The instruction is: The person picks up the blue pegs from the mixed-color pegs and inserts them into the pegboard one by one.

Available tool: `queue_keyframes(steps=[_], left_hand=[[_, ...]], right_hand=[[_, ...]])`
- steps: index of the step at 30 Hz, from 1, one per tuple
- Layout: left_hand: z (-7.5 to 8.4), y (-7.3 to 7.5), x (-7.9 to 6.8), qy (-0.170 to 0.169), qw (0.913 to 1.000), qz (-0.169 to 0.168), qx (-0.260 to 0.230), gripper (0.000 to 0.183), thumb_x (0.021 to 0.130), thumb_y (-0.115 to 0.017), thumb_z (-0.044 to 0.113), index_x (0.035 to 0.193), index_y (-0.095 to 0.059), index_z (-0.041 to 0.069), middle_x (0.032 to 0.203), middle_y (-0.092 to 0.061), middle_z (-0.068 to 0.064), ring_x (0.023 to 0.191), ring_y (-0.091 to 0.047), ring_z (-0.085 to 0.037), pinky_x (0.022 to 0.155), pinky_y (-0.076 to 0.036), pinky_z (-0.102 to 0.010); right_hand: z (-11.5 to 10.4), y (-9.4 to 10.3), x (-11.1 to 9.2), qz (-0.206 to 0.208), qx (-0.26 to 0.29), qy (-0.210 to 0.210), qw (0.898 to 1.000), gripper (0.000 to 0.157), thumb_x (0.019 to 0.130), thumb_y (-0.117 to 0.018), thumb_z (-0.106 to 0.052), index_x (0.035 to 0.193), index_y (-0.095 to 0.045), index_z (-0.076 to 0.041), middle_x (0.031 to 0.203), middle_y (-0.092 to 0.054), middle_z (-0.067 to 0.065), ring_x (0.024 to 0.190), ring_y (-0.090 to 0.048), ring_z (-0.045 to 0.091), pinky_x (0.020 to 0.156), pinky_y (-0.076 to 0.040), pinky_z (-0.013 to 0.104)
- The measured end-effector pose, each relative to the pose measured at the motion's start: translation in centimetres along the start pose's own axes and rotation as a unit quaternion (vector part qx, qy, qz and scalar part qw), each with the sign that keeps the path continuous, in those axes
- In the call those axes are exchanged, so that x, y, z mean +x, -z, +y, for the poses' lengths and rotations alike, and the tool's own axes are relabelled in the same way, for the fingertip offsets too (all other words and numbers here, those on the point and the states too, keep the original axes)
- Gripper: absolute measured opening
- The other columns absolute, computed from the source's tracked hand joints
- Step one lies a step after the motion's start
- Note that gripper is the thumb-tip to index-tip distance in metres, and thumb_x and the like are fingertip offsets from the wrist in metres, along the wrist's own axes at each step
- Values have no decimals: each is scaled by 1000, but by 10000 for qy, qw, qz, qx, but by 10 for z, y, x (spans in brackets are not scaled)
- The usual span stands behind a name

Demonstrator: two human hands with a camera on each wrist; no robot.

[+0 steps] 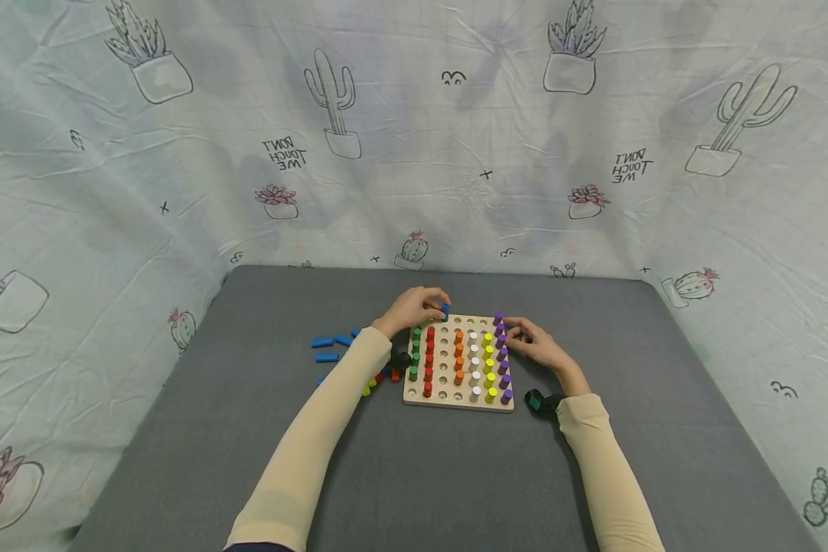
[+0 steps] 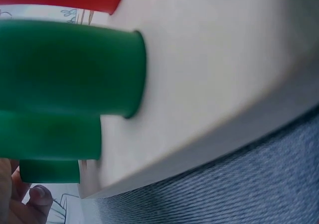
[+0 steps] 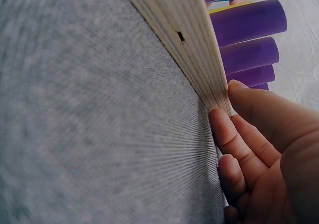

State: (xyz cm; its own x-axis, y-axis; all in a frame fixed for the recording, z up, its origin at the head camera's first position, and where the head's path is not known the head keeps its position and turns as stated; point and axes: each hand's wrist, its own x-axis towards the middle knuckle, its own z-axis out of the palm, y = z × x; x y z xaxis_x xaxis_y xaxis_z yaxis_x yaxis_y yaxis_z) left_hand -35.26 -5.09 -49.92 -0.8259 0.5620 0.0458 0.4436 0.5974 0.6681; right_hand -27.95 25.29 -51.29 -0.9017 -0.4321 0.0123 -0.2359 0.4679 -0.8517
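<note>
A wooden pegboard (image 1: 458, 404) lies on the grey table with upright pegs in columns. At its far edge my left hand (image 1: 414, 308) pinches a blue peg (image 1: 445, 310) over the far end of a column of bare holes. My right hand (image 1: 534, 343) grips the board's right edge beside the purple pegs (image 1: 502, 354); in the right wrist view its thumb (image 3: 269, 107) lies on top and fingertips press the side. Green pegs (image 2: 70, 67) fill much of the left wrist view, with part of the left hand (image 2: 25, 199) behind them.
Loose blue pegs (image 1: 322, 343) lie left of the board, partly behind the left forearm. Loose yellow pegs (image 1: 366, 390) and a red peg (image 1: 379, 377) are close to that sleeve. Red pegs (image 1: 429, 362), orange pegs (image 1: 458, 364), white pegs (image 1: 474, 366) and yellow pegs (image 1: 489, 366) stand in the board.
</note>
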Motion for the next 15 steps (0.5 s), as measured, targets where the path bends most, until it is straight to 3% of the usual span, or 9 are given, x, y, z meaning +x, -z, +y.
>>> queue_keyframes(steps=[6, 15], left_hand=[[-1, 0, 1, -50, 10000, 22, 79, 28, 88, -63, 27, 115, -64, 20, 103, -69, 3, 91, -64, -9, 81, -50, -31], [-2, -1, 2, -113, 9999, -5, -77, 30, 87, -64, 26, 116, -63, 20, 104, -68, 2, 92, -64, -10, 80, -50, -29]], right_hand=[[-25, 0, -7, 1, -35, -67, 10000, 45, 92, -54, -4, 132, -39, 11, 101, -57, 26, 65, -40, 12, 59, -33, 22], [-29, 0, -10, 40, -191, -107, 9998, 44, 93, -54, -5, 132, -41, 10, 101, -57, 24, 68, -40, 16, 63, -30, 24]])
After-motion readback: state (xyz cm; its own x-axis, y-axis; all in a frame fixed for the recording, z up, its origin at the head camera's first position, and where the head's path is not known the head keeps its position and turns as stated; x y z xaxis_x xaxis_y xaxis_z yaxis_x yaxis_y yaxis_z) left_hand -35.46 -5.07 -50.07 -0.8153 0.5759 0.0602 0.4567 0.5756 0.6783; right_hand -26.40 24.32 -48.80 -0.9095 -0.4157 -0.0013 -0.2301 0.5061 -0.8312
